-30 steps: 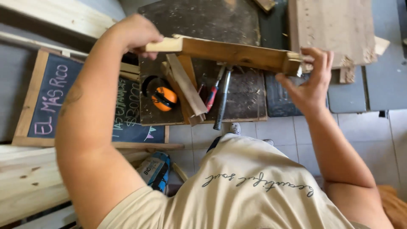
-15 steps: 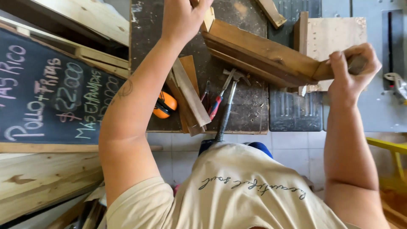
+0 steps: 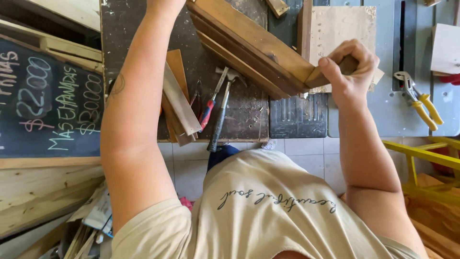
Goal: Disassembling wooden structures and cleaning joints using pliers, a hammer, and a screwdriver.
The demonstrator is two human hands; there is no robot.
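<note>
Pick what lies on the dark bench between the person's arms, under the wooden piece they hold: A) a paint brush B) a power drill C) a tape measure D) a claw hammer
D: a claw hammer lies on the bench, head toward the wooden piece gripped by the right hand; the left hand is mostly cut off at the frame's top.

One sign is here — a black chalkboard (image 3: 45, 105) with a wooden frame, leaning by my left arm. It has chalk writing in white, green and pink — nothing else.
</note>
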